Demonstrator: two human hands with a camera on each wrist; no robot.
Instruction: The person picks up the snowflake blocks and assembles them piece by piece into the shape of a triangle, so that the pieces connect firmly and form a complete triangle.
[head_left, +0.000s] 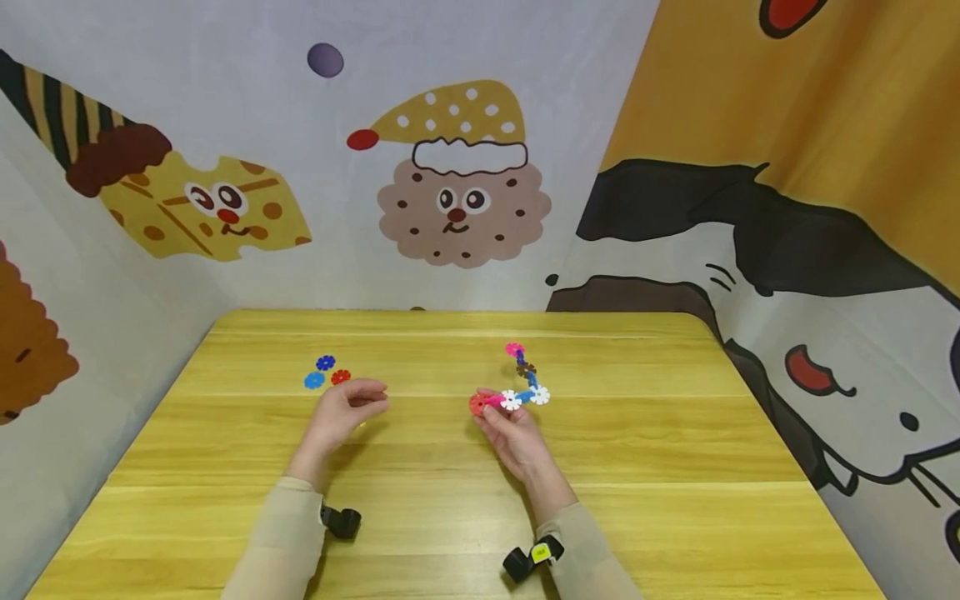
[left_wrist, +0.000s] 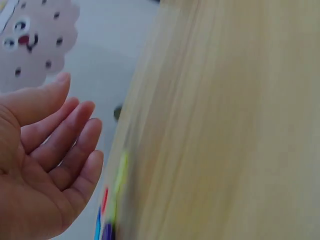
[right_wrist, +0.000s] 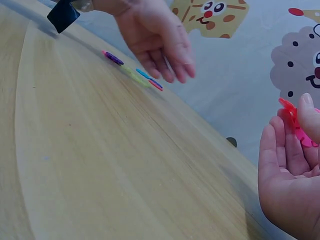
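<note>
My right hand (head_left: 519, 443) pinches the red end piece of a bent chain of snowflake discs (head_left: 511, 401). From that end the chain runs through pink, white and blue pieces, then turns away past a brown one to a pink far end. In the right wrist view, the thumb lies over the red and pink discs (right_wrist: 287, 105). My left hand (head_left: 337, 414) is above the table with nothing in its grasp, its fingers loosely bent in the left wrist view. Just beyond it are loose dark blue (head_left: 325, 362), light blue (head_left: 314, 380) and red (head_left: 341, 377) discs.
The wooden table (head_left: 420, 517) backs onto a cartoon-printed cloth (head_left: 300, 108). A yellow disc (right_wrist: 135, 76) and a purple disc (right_wrist: 114, 58) lie below the left hand, mostly hidden in the head view. Each sleeve carries a small black camera (head_left: 342, 522).
</note>
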